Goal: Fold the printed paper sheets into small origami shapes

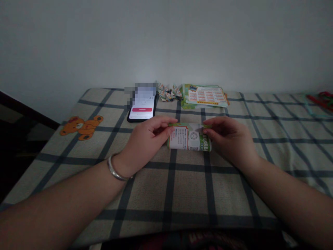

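Note:
A printed paper sheet, green and white with small lettering, is bent over into a curved fold above the checked cloth. My left hand pinches its upper left corner between thumb and fingers. At the opposite upper corner, my right hand grips the sheet the same way. A silver bangle circles my left wrist. Whatever lies under the sheet's fold is hidden.
Behind my left hand lies a lit phone. Crumpled or folded printed papers and a stack of printed sheets rest near the wall. An orange bear shape lies at left, red and green items far right.

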Available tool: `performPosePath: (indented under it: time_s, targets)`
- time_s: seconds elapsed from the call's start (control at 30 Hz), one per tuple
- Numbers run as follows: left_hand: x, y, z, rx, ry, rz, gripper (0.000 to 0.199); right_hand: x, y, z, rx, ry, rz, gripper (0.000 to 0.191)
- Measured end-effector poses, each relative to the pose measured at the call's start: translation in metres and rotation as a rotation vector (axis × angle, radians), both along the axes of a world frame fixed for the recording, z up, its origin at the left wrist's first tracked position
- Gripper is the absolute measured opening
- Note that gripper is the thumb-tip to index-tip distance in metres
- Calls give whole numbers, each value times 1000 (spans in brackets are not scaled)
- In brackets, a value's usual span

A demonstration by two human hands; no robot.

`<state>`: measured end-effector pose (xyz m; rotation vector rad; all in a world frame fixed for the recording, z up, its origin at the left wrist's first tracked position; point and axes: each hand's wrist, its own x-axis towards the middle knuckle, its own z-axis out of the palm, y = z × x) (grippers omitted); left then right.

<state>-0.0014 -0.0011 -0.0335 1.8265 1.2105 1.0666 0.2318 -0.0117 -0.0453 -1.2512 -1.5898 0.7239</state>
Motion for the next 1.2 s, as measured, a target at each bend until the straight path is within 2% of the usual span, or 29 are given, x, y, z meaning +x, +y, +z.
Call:
performPosePath:
  time_s: [0.17, 0.5, 0.67, 0.77, 1.2]
  targets:
    - [-3, 2, -2, 39, 118, 5, 24, 1, 2, 1, -61, -24, 31, 18]
    - [-4, 8, -9, 30, 170, -40, 22, 5, 6, 3, -62, -245, 33, 18]
    - [-4, 9, -9, -6, 101, -42, 22, 5, 5, 6, -104, -236, 109, 27]
    - [-3, 9, -7, -12, 82, -32, 21, 5, 4, 6, -102, -216, 110, 29]
    - [-2, 7, -6, 29, 93, -36, 20, 5, 6, -1, -123, -81, 119, 22]
